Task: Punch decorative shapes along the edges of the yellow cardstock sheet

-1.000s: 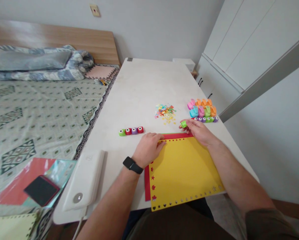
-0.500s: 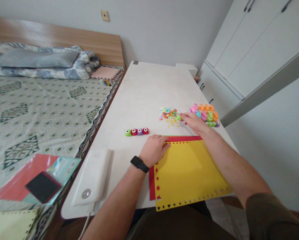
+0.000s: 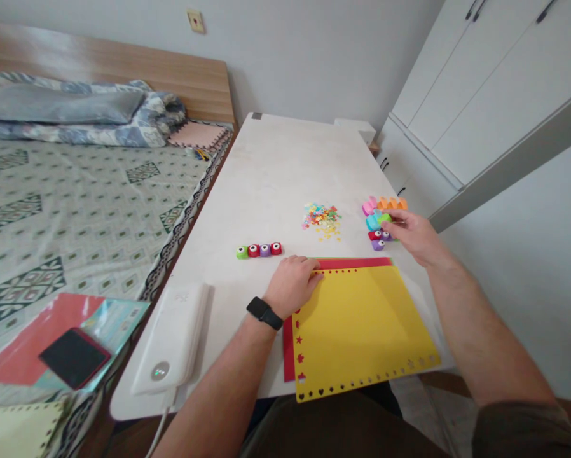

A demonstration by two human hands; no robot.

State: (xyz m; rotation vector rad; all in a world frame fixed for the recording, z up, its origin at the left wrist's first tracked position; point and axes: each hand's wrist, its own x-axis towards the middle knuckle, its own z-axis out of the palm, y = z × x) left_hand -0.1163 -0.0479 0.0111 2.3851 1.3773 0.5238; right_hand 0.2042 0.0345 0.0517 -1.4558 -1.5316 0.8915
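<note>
My right hand [image 3: 412, 234] pinches a small green craft punch [image 3: 385, 218] above the group of punches at the table's right side. Beside it are larger pink [image 3: 369, 206], orange [image 3: 393, 203] and light-blue punches [image 3: 372, 222]; my fingers partly hide the rest. My left hand [image 3: 295, 286], with a black watch at the wrist, lies flat on the top left corner of a yellow sheet [image 3: 362, 324]. Shaped holes run along that sheet's left, top and bottom edges. A red sheet [image 3: 288, 356] shows underneath.
Several small punches [image 3: 259, 250] stand in a row left of the sheets. Colourful paper cut-outs [image 3: 321, 216] lie scattered mid-table. A white device with a cable [image 3: 171, 343] sits at the front left corner. A phone [image 3: 74, 357] lies on the bed.
My right hand has moved right, from beside the cut-outs to the punch group, carrying the green punch. My left hand stays on the sheet. The view has shifted slightly.
</note>
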